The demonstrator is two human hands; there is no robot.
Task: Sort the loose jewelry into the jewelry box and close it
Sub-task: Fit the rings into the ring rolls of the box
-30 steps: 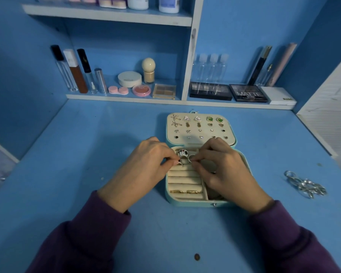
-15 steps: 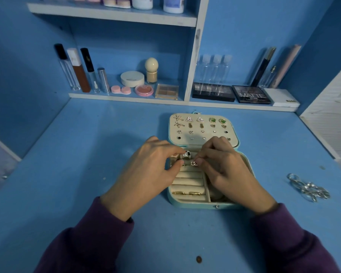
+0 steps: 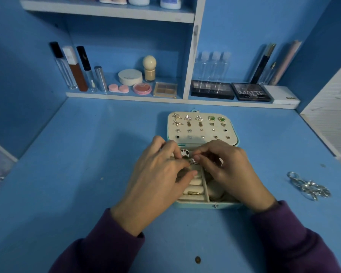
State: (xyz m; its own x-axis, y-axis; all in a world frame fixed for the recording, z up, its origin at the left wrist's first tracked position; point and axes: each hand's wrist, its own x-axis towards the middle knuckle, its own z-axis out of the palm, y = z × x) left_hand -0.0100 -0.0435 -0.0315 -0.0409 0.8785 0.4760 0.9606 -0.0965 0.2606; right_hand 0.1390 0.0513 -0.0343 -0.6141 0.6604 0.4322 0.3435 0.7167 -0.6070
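A pale teal jewelry box lies open on the blue desk, its lid laid back and studded with several earrings. Both hands hover over the cream ring rolls. My left hand and my right hand meet at the upper rolls, fingertips pinching a small sparkly ring. Just above it a white ring with dark marks sits in the rolls. A gold ring rests in a lower roll. A loose pile of silver jewelry lies on the desk at the right.
A shelf at the back holds cosmetic tubes, a round compact, small bottles and eyeshadow palettes. A white cabinet stands at the right edge. A small brown spot marks the desk near me.
Both hands have shifted slightly up the ring rolls. The sparkly ring has gone lower into the rolls, with the white ring now showing above the fingertips.
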